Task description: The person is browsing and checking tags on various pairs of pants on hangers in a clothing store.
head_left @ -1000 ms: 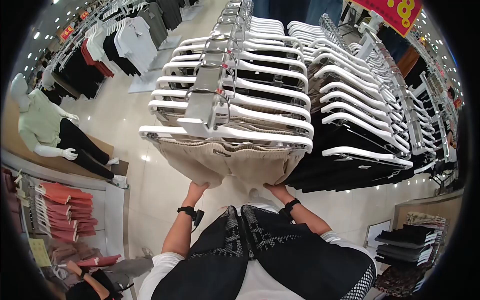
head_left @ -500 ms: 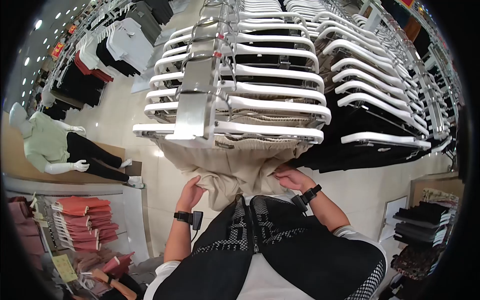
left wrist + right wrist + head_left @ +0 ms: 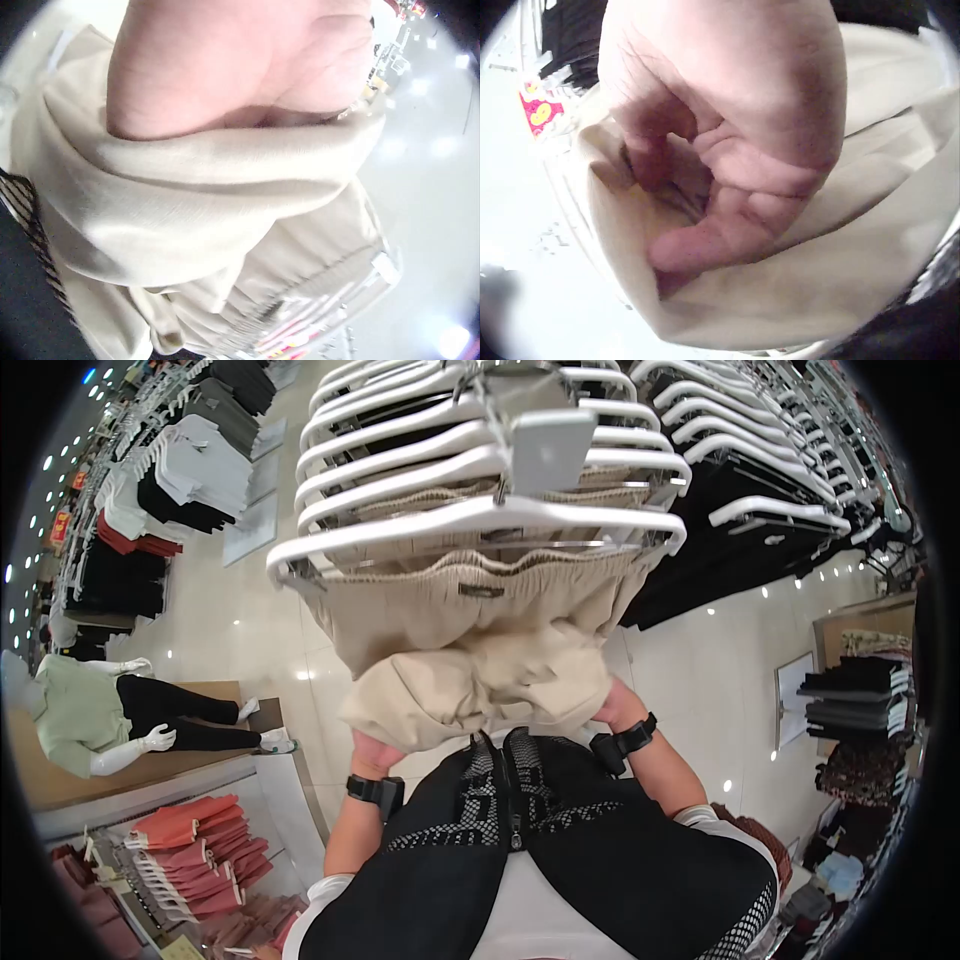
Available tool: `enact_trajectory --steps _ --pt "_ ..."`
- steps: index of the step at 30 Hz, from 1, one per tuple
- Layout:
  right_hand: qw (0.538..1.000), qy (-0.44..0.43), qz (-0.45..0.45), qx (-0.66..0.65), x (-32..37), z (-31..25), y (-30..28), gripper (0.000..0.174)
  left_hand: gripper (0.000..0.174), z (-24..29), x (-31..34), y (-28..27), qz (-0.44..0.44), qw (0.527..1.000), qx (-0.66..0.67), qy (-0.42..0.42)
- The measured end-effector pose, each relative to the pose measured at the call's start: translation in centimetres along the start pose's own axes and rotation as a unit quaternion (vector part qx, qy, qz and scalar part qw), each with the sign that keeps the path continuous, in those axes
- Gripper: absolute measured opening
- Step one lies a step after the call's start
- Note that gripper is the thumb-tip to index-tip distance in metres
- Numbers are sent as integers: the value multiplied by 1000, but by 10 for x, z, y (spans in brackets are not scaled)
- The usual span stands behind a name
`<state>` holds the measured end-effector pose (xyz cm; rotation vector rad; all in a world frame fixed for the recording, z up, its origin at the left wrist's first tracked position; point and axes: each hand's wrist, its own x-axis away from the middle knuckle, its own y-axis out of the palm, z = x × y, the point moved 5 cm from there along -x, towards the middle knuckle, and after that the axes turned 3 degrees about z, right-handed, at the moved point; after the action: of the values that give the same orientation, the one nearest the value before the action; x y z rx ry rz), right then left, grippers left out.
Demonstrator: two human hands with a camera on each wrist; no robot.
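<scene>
1. Beige garment (image 3: pixel 430 695): waistband up at front white hanger (image 3: pixel 490 518), lower part bunched betw. both hands, just above person's blk vest (image 3: pixel 440 830).
2. L hand (image 3: pixel 375 752): at garment's L side, heel of palm on cloth; fingers hidden in folds, can't tell their state.
3. R hand (image 3: pixel 622 703): at R side; fingers curled, thumb & finger pinching cloth.
4. Blk garments (image 3: pixel 700 570) hang to R; mannequin (image 3: pixel 80 705) well apart, L.

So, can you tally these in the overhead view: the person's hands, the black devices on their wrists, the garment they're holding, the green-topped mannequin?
Hands, left hand and right hand: 2
Wrist devices, left device and right device: 2
Beige garment: 1
Green-topped mannequin: 1
Total: 6
</scene>
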<state>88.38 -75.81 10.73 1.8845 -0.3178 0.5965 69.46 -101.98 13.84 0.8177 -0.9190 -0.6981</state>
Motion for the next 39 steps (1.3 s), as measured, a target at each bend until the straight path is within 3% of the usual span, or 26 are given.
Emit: enact_trajectory --steps 3,7,9,10,12,13,14,16,18,20,21,22,23,24,25,26,30,31,32,33,34,36,37,38,39 --pt "999 -25 21 -25 7 27 2 44 67 24 11 -39 -33 999 -34 -5" --pt "997 -63 35 -40 11 40 6 39 67 -2 3 -84 -28 995 74 -53" --pt "994 -82 42 -53 10 43 5 37 66 -10 -3 -69 64 991 -75 -92" --pt "993 -95 -37 -57 15 49 -2 37 66 -12 7 -49 116 976 -144 -116" --pt "969 -124 -206 -49 20 47 -24 38 58 4 18 17 -22 985 -58 -160" --pt "977 -126 -172 -27 19 46 -18 39 54 13 22 36 -92 980 -18 -176" --pt "982 -127 -138 -6 20 46 -12 40 56 19 24 33 -161 974 35 -153" --pt "988 -131 -68 38 27 38 11 42 57 6 22 5 -94 986 -109 -80" --pt "988 -133 2 84 31 31 18 43 59 -18 25 -23 -24 969 -247 -4" --pt "998 -47 -28 -6 26 51 1 45 61 -30 35 -40 55 922 -377 63" --pt "998 -7 -44 -48 26 57 -5 46 60 -31 29 -40 41 957 -289 -10" --pt "994 -39 -104 -20 33 51 5 50 59 -24 23 -36 28 977 -195 -82" --pt "991 -97 -84 45 40 45 12 50 58 -18 24 -31 14 983 -100 -152" --pt "979 -156 -65 111 53 30 42 50 60 -11 28 -20 -75 985 -46 -150" --pt "959 -216 -45 176 63 19 60 49 58 -12 26 -21 -72 983 -48 -162" --pt "980 -182 -73 -17 70 22 59 48 56 -14 23 -22 -67 981 -50 -177" --pt "979 -189 -46 51 61 33 42 45 49 -30 9 -29 -50 969 -58 -234" --pt "978 -191 -43 74 50 35 35 44 49 -32 10 -29 -115 945 -241 -190" --pt "975 -196 -38 95 39 37 27 43 50 -34 12 -29 -177 880 -417 -143" --pt "973 -199 -27 114 34 43 18 43 50 -39 16 -29 -233 781 -571 -95" --pt "970 -200 -14 134 32 50 7 42 48 -27 16 -7 -254 711 -647 -107" --pt "964 -184 -9 194 30 67 -8 39 50 -10 23 24 -161 911 -358 -125" --pt "954 -173 -21 242 36 61 16 38 52 -4 26 27 -102 967 -195 -127" --pt "942 -164 -35 290 47 42 59 38 56 2 26 33 -179 978 30 -101" --pt "927 -156 -48 339 52 31 84 38 57 -1 21 19 -143 982 3 -120"
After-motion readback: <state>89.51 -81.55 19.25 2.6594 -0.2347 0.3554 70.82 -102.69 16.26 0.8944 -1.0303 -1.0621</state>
